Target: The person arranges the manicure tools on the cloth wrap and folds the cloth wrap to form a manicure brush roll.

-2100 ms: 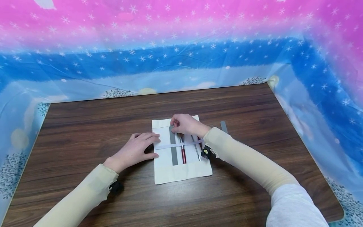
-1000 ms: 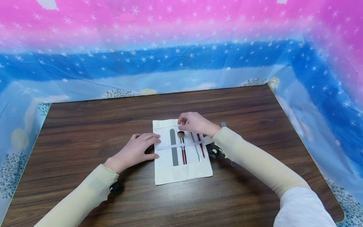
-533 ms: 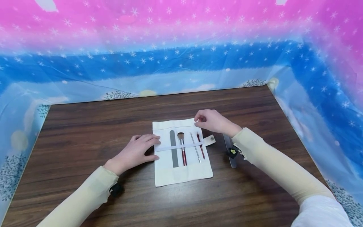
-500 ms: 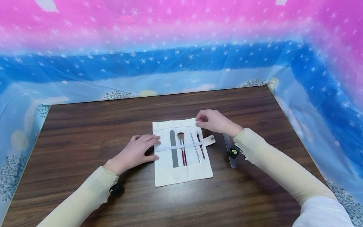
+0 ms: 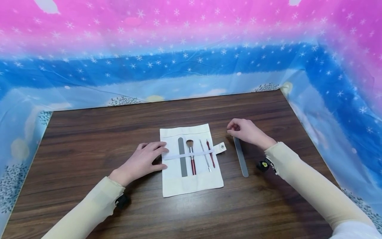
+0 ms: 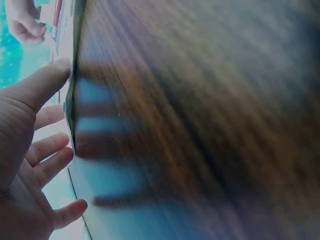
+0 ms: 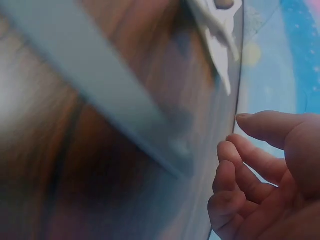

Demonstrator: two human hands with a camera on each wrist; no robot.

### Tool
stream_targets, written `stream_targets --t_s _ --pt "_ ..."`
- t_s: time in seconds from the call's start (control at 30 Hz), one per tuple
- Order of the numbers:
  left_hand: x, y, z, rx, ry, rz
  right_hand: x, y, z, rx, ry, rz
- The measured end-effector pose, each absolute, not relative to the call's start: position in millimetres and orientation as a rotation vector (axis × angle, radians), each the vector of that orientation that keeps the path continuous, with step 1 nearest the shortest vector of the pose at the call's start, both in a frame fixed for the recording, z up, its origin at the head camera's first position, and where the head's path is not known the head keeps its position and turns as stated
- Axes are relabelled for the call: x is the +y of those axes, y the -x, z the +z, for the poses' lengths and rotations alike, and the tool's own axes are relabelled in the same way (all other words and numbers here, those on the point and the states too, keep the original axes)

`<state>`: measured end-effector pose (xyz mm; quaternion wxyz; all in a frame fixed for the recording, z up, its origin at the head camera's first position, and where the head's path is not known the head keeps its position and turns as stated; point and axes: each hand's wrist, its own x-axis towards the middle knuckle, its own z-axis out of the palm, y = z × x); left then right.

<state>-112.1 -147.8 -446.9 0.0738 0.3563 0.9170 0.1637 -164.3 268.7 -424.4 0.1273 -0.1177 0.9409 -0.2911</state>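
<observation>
A white fabric pouch (image 5: 176, 186) lies spread open on the table. Under its elastic strap (image 5: 173, 155) sit a grey nail file (image 5: 183, 166), a makeup brush (image 5: 193, 162) with a red handle, a thin silver tool (image 5: 206, 159) and a slim dark red tool (image 5: 210, 154). My left hand (image 5: 141, 162) rests on the pouch's left edge with fingers spread, as the left wrist view also shows. A second grey nail file (image 5: 240, 159) lies loose on the wood. Over its far end hovers my right hand (image 5: 249, 131), fingers loosely bent; the right wrist view shows nothing in it.
A tab with a metal snap (image 5: 221, 147) sticks out from the pouch's right side. The dark wooden table (image 5: 104, 132) is bordered by a patterned pink and blue cloth (image 5: 185, 66) at the back and sides.
My right hand has let go of the nail file in the pouch and moved right, past the pouch, to above the loose nail file. The left hand has stayed in place.
</observation>
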Motion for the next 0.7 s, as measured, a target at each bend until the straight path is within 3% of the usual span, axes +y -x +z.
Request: stream_targets --t_s 0.7 --pt "-154.5 114.8 -448.8 2.728 -1.059 0.546 292.3 155.2 -444.0 2.786 0.184 -0.728"
